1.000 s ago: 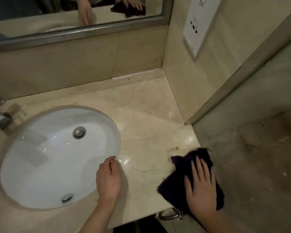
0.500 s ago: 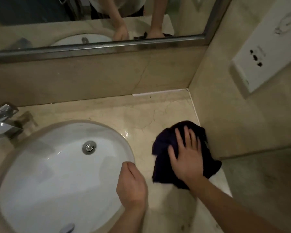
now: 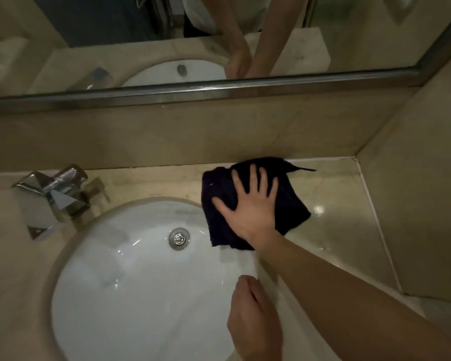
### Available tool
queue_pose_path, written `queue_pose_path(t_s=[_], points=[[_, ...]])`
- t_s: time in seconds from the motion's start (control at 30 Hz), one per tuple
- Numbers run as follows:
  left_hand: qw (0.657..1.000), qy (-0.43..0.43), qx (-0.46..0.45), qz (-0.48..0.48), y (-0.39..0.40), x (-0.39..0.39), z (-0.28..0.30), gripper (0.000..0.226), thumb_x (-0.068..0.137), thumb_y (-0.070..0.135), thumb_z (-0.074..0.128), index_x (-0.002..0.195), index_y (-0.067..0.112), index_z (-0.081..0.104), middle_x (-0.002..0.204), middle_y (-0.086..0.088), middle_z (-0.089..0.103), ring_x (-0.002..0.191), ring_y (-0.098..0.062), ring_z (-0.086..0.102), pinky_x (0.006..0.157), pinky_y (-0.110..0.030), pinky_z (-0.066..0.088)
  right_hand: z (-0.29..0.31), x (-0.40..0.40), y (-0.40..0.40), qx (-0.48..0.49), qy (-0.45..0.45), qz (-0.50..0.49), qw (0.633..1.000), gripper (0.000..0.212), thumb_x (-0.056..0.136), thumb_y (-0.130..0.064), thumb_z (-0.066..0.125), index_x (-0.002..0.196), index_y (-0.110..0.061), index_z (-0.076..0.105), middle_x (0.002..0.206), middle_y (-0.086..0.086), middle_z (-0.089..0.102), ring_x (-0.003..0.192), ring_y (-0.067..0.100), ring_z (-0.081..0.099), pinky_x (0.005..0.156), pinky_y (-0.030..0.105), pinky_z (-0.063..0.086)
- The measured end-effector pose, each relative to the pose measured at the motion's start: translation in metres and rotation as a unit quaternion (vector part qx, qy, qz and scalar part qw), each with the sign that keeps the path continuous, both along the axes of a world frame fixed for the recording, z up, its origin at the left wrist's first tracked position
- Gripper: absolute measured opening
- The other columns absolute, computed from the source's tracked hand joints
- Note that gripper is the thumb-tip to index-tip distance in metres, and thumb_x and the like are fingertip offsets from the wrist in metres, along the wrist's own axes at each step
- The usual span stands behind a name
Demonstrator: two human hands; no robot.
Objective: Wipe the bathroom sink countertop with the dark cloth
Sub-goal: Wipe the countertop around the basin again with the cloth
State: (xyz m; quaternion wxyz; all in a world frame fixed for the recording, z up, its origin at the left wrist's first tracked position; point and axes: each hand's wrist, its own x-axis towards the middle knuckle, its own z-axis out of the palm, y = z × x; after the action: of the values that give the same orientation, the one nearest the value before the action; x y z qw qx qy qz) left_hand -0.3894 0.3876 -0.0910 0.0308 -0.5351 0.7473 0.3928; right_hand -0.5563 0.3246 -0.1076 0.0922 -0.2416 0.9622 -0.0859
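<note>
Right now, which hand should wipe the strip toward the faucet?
Right hand: it presses flat on the dark cloth behind the sink. The left hand rests curled at the rim.

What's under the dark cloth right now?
The dark cloth lies on the countertop, its near edge overhanging the sink rim. The right hand presses flat on top. The surface beneath is covered.

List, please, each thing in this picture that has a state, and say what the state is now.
dark cloth: spread flat on the countertop, one edge over the sink rim
right hand: fingers spread, pressing the cloth
left hand: loosely curled at the sink rim, holding nothing
faucet: no water running
sink: empty
</note>
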Motion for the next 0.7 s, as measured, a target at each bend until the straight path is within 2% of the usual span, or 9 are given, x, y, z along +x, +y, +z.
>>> queue_pose_path(t_s=[0.07,0.17,0.23,0.3,0.4,0.47,0.5,0.6,0.7], points=[[1.0,0.021,0.009,0.007,-0.002,0.002,0.0,0.028,0.102,0.032,0.03,0.077,0.028,0.041,0.073,0.008,0.053,0.064,-0.005,0.049,0.057,-0.016,0.032,0.0,0.002,0.016,-0.026,0.016,0.03,0.999,0.077,0.093,-0.074,0.021,0.159,-0.032,0.023,0.167,0.009,0.016,0.153,0.031,0.011,0.124,0.052,0.0],[0.999,0.037,0.029,0.024,-0.005,0.007,-0.008,0.026,0.102,0.032,0.038,0.078,0.031,0.048,0.076,0.013,0.06,0.067,-0.004,0.049,0.065,-0.023,0.037,-0.012,-0.012,0.087,-0.044,0.057,-0.062,0.995,0.065,0.097,-0.051,0.027,0.151,-0.019,0.043,0.156,0.013,0.041,0.141,0.036,0.04,0.115,0.053,0.027],[0.993,0.082,0.084,0.017,-0.019,0.019,-0.011,0.03,0.101,0.024,0.046,0.074,0.033,0.055,0.071,0.014,0.066,0.066,-0.007,0.058,0.067,-0.03,0.045,-0.011,-0.015,0.127,-0.024,0.059,-0.155,0.986,0.067,0.095,-0.041,0.023,0.151,-0.008,0.041,0.152,0.021,0.043,0.136,0.041,0.044,0.112,0.057,0.033],[0.986,0.117,0.122,0.003,-0.055,0.043,-0.01,0.032,0.1,0.018,0.05,0.077,0.036,0.062,0.069,0.015,0.069,0.062,-0.007,0.063,0.07,-0.032,0.051,-0.011,-0.012,0.136,-0.02,0.073,-0.204,0.976,0.069,0.094,-0.036,0.022,0.151,-0.001,0.037,0.154,0.025,0.038,0.139,0.043,0.039,0.114,0.058,0.03],[0.984,0.178,-0.027,-0.004,-0.137,0.094,-0.014,0.033,0.099,0.017,0.051,0.093,0.046,0.065,0.091,0.021,0.07,0.085,0.003,0.065,0.082,-0.016,0.049,-0.006,-0.005,0.101,-0.018,0.059,-0.241,0.969,0.073,0.092,-0.036,0.022,0.154,0.002,0.029,0.159,0.025,0.028,0.146,0.041,0.027,0.12,0.056,0.02],[0.966,0.213,-0.147,0.006,-0.204,0.127,-0.012,0.03,0.097,0.023,0.045,0.107,0.043,0.064,0.113,0.016,0.066,0.109,0.012,0.056,0.095,-0.004,0.036,-0.006,0.003,0.064,-0.019,0.064,-0.226,0.972,0.074,0.091,-0.036,0.02,0.154,0.003,0.028,0.16,0.026,0.027,0.146,0.041,0.026,0.12,0.056,0.02],[0.957,0.217,-0.194,-0.001,-0.237,0.141,-0.011,0.032,0.097,0.026,0.041,0.117,0.031,0.065,0.122,0.006,0.064,0.119,0.006,0.052,0.103,-0.006,0.032,-0.008,0.009,0.042,-0.026,0.068,-0.205,0.976,0.074,0.091,-0.037,0.019,0.153,0.003,0.029,0.159,0.026,0.029,0.146,0.042,0.028,0.12,0.055,0.021],[0.95,0.16,-0.266,-0.036,-0.322,0.178,-0.018,0.049,0.094,0.026,0.038,0.132,0.003,0.059,0.14,-0.017,0.054,0.132,-0.029,0.048,0.114,-0.033,0.031,-0.014,0.025,-0.021,-0.051,0.08,-0.153,0.984,0.073,0.092,-0.037,0.021,0.152,0.003,0.032,0.157,0.026,0.033,0.144,0.041,0.031,0.119,0.054,0.022],[0.952,0.106,-0.278,-0.074,-0.357,0.199,-0.025,0.058,0.089,0.027,0.04,0.14,0.0,0.05,0.147,-0.017,0.046,0.134,-0.035,0.043,0.112,-0.042,0.031,-0.017,0.035,-0.072,-0.066,0.077,-0.138,0.985,0.07,0.096,-0.039,0.023,0.151,0.002,0.034,0.156,0.025,0.035,0.144,0.04,0.032,0.119,0.052,0.021]])
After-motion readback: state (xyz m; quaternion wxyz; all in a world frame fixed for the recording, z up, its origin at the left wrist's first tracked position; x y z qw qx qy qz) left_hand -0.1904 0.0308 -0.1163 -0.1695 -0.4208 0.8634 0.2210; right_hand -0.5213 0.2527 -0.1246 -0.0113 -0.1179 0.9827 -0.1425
